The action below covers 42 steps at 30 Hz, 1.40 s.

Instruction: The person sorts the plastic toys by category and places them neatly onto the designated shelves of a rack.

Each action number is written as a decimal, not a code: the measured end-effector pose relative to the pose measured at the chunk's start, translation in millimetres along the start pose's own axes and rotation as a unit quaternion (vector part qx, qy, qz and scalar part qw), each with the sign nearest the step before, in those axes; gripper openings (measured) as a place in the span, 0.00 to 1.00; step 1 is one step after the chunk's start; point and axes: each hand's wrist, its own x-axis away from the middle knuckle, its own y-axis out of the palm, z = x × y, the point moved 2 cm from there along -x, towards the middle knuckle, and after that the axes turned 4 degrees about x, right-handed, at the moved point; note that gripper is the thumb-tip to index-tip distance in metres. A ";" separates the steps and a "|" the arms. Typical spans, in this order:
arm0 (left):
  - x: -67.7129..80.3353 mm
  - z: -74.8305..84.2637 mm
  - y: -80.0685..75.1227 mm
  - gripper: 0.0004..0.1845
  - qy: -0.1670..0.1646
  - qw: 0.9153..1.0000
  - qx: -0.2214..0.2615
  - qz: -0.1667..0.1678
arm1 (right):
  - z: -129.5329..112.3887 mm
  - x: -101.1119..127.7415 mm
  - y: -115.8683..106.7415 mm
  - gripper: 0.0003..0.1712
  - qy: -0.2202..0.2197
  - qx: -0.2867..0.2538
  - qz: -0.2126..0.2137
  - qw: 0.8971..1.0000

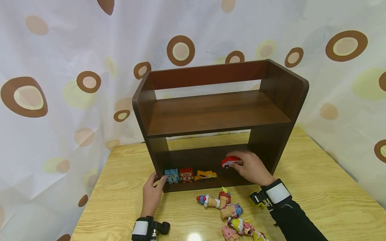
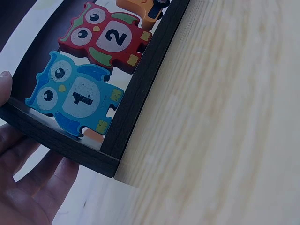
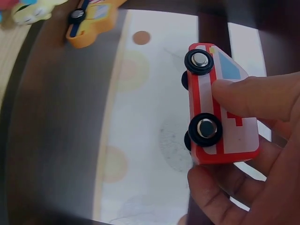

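Observation:
My right hand (image 1: 251,167) pinches a red and white toy ambulance (image 3: 227,136) between thumb and fingers, inside the lower level of a dark brown wooden shelf (image 1: 208,129). Its black wheels face left in the right wrist view. My left hand (image 1: 152,194) holds the shelf's left side panel near the bottom, thumb inside and fingers outside. Close to that thumb stands a blue owl block (image 2: 77,93) marked 1. Beside it are a red owl block (image 2: 110,40) marked 2 and a yellow toy truck (image 1: 205,175), all lined up along the lower board's front.
In front of the shelf lie several toy ice-cream cones (image 1: 230,211) on the wooden table (image 1: 108,201). A yellow toy (image 1: 256,202) sits partly hidden under the right wrist. The shelf's upper board (image 1: 211,113) is above my right hand. A patterned curtain hangs behind.

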 end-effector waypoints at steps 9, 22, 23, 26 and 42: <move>-0.8 0.3 0.2 0.27 -0.003 1.000 -0.004 0.002 | 8.8 0.1 14.6 0.15 0.013 -0.017 -0.015 1.000; -0.3 -0.4 0.9 0.27 -0.004 1.000 -0.003 0.001 | 23.0 0.6 42.1 0.13 0.035 -0.006 -0.040 0.999; -0.3 -0.2 0.7 0.27 -0.004 1.000 -0.003 0.001 | 23.7 0.4 43.9 0.13 0.037 -0.006 -0.042 0.998; -0.9 -1.1 0.2 0.27 -0.008 1.000 -0.002 0.002 | 25.1 -0.5 48.7 0.12 0.042 -0.004 -0.049 0.998; 0.3 1.1 -0.5 0.27 -0.008 1.000 -0.003 0.001 | 25.3 0.6 60.0 0.12 0.035 0.009 -0.068 0.997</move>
